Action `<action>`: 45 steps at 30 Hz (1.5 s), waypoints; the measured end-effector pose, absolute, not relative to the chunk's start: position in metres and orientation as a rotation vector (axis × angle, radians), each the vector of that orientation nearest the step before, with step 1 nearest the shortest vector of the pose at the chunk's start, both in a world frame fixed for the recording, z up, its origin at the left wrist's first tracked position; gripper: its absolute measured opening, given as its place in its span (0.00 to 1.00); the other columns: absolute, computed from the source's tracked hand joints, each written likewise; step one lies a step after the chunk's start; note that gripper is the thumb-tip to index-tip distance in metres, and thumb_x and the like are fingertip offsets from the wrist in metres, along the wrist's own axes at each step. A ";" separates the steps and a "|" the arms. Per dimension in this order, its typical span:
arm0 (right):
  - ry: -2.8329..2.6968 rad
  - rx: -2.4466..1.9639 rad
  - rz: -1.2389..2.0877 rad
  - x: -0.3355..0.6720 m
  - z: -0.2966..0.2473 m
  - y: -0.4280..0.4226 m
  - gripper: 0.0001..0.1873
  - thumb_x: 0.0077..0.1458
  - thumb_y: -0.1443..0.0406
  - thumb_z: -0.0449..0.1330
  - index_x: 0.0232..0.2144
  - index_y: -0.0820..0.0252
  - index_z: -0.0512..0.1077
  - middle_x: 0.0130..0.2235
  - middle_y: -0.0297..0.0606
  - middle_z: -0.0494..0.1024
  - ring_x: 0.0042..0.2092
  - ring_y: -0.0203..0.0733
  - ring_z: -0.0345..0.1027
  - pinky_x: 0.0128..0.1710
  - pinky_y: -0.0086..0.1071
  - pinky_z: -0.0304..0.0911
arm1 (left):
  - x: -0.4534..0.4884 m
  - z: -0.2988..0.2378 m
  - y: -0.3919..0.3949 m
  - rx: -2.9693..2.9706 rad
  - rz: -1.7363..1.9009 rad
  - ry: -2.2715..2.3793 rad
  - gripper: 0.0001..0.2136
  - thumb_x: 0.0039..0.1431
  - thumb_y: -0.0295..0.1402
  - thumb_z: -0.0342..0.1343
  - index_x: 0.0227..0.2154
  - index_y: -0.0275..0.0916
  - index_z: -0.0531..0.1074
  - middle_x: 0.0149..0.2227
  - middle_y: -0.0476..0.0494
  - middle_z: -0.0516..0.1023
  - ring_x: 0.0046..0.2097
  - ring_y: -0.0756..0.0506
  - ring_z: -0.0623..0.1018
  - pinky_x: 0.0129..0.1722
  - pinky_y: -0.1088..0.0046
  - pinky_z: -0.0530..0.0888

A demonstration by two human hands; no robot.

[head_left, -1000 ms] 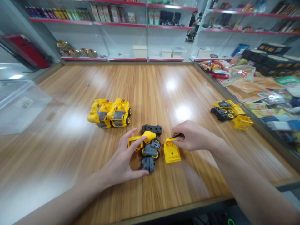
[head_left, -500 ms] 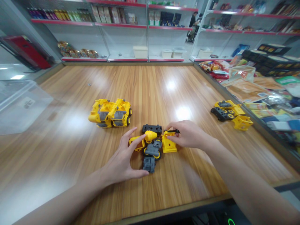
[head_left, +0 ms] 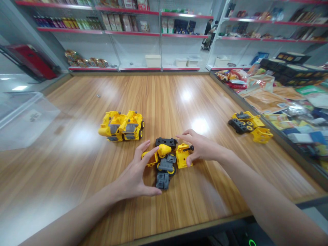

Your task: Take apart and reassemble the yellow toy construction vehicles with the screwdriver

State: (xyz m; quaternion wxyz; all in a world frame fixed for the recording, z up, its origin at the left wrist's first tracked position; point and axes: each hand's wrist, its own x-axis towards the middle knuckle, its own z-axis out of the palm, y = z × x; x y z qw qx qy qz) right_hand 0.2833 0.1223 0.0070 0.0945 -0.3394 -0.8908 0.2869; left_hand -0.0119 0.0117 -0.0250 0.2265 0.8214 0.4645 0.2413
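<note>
In front of me lies a cluster of toy truck parts: a black chassis piece [head_left: 166,142], a yellow mixer drum [head_left: 164,150], a yellow open frame [head_left: 151,159], a grey piece [head_left: 166,165] over black wheels with yellow hubs, and a grey cab-like block [head_left: 162,180]. My left hand [head_left: 137,172] curves around the left side of the cluster, fingers spread, thumb near the grey block. My right hand [head_left: 198,145] is at the right side with fingers apart, beside a yellow part [head_left: 182,156]. A small black screw-like piece [head_left: 189,148] rests on that part.
Two yellow toy trucks [head_left: 121,126] stand side by side at the left. More yellow and black toy parts [head_left: 247,124] lie by the right edge. A clear plastic bin [head_left: 25,119] sits at far left. Packaged goods [head_left: 266,95] are heaped beyond the table's right rim.
My right hand has let go of the black screw-like piece and its fingers have spread apart. My left hand stays around the parts. The camera view has tilted slightly up.
</note>
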 end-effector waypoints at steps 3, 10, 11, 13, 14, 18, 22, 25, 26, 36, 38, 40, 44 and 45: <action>-2.666 -0.976 0.867 0.282 0.003 0.123 0.53 0.40 0.45 0.69 0.65 0.53 0.57 0.59 0.49 0.60 0.56 0.55 0.62 0.56 0.44 0.61 | -0.012 -0.023 0.012 2.308 0.644 1.276 0.56 0.37 0.56 0.67 0.67 0.41 0.46 0.69 0.32 0.36 0.69 0.29 0.43 0.66 0.48 0.54; -2.653 -0.926 0.873 0.275 -0.005 0.125 0.46 0.46 0.44 0.66 0.63 0.52 0.59 0.56 0.46 0.65 0.54 0.53 0.65 0.54 0.43 0.63 | -0.011 -0.024 0.013 2.338 0.602 1.286 0.54 0.40 0.56 0.66 0.67 0.43 0.46 0.69 0.32 0.35 0.69 0.28 0.43 0.65 0.46 0.55; -2.637 -0.916 0.865 0.274 -0.006 0.125 0.45 0.46 0.45 0.66 0.63 0.52 0.60 0.55 0.46 0.66 0.53 0.53 0.66 0.53 0.43 0.63 | -0.010 -0.024 0.013 2.340 0.597 1.290 0.54 0.41 0.55 0.66 0.67 0.43 0.46 0.69 0.32 0.35 0.69 0.29 0.42 0.65 0.46 0.55; -2.604 -0.908 0.847 0.272 -0.008 0.126 0.41 0.49 0.46 0.65 0.61 0.52 0.62 0.54 0.45 0.67 0.52 0.51 0.67 0.53 0.43 0.63 | -0.009 -0.023 0.013 2.336 0.585 1.295 0.53 0.42 0.54 0.66 0.67 0.43 0.46 0.69 0.33 0.35 0.70 0.29 0.42 0.65 0.47 0.55; -2.591 -0.908 0.841 0.271 -0.009 0.126 0.39 0.50 0.47 0.65 0.61 0.53 0.63 0.53 0.45 0.68 0.52 0.51 0.67 0.52 0.42 0.63 | -0.008 -0.022 0.013 2.329 0.575 1.295 0.52 0.42 0.54 0.66 0.67 0.43 0.46 0.69 0.33 0.36 0.70 0.29 0.43 0.65 0.47 0.55; -2.571 -0.903 0.836 0.267 -0.013 0.130 0.32 0.52 0.50 0.65 0.57 0.54 0.68 0.50 0.44 0.70 0.50 0.48 0.68 0.51 0.40 0.64 | -0.008 -0.017 0.014 2.300 0.563 1.268 0.51 0.43 0.52 0.66 0.67 0.43 0.46 0.69 0.32 0.39 0.69 0.30 0.45 0.65 0.48 0.55; -2.550 -0.901 0.827 0.266 -0.017 0.133 0.30 0.52 0.51 0.65 0.55 0.57 0.70 0.48 0.44 0.71 0.49 0.48 0.69 0.49 0.39 0.65 | -0.012 -0.016 0.020 2.296 0.659 1.220 0.52 0.40 0.52 0.68 0.66 0.45 0.48 0.68 0.33 0.44 0.69 0.29 0.48 0.65 0.46 0.55; -2.526 -0.891 0.818 0.266 -0.019 0.135 0.30 0.52 0.51 0.65 0.54 0.56 0.71 0.49 0.44 0.72 0.49 0.48 0.69 0.50 0.40 0.65 | -0.014 -0.019 0.024 2.289 0.655 1.204 0.54 0.38 0.53 0.69 0.67 0.45 0.48 0.68 0.32 0.44 0.69 0.29 0.49 0.65 0.46 0.55; -2.517 -0.884 0.815 0.266 -0.020 0.135 0.29 0.52 0.52 0.65 0.54 0.55 0.71 0.49 0.44 0.72 0.50 0.48 0.69 0.50 0.40 0.65 | -0.015 -0.020 0.025 2.287 0.637 1.198 0.55 0.37 0.53 0.69 0.67 0.45 0.48 0.69 0.32 0.43 0.69 0.29 0.48 0.65 0.46 0.55; -2.465 -0.800 0.844 0.264 -0.021 0.137 0.25 0.55 0.55 0.64 0.54 0.54 0.72 0.52 0.40 0.76 0.54 0.47 0.69 0.54 0.37 0.61 | -0.017 -0.028 0.032 2.236 0.665 1.131 0.53 0.38 0.50 0.70 0.67 0.46 0.49 0.70 0.34 0.45 0.69 0.30 0.51 0.65 0.49 0.57; -2.454 -0.803 0.855 0.263 -0.022 0.136 0.25 0.55 0.55 0.64 0.54 0.53 0.72 0.51 0.39 0.77 0.53 0.46 0.70 0.54 0.37 0.62 | -0.017 -0.028 0.032 2.229 0.679 1.135 0.51 0.40 0.49 0.69 0.67 0.46 0.50 0.70 0.35 0.46 0.69 0.31 0.51 0.65 0.49 0.57; -2.438 -0.816 0.859 0.263 -0.023 0.134 0.24 0.54 0.55 0.64 0.53 0.52 0.73 0.50 0.39 0.78 0.53 0.47 0.70 0.53 0.37 0.62 | -0.015 -0.027 0.031 2.222 0.695 1.141 0.51 0.40 0.48 0.69 0.66 0.46 0.51 0.70 0.34 0.46 0.69 0.31 0.52 0.65 0.50 0.57; -2.407 -0.835 0.866 0.263 -0.026 0.132 0.23 0.54 0.55 0.64 0.52 0.52 0.74 0.49 0.37 0.79 0.52 0.46 0.71 0.52 0.35 0.63 | -0.008 -0.026 0.027 2.231 0.742 1.161 0.51 0.40 0.48 0.70 0.66 0.46 0.52 0.69 0.33 0.47 0.69 0.31 0.51 0.65 0.47 0.55; -2.402 -0.839 0.867 0.263 -0.027 0.132 0.22 0.54 0.55 0.64 0.51 0.52 0.74 0.48 0.37 0.79 0.52 0.45 0.71 0.51 0.34 0.63 | -0.005 -0.025 0.026 2.232 0.751 1.174 0.49 0.42 0.47 0.69 0.66 0.46 0.52 0.69 0.33 0.47 0.69 0.31 0.52 0.65 0.47 0.55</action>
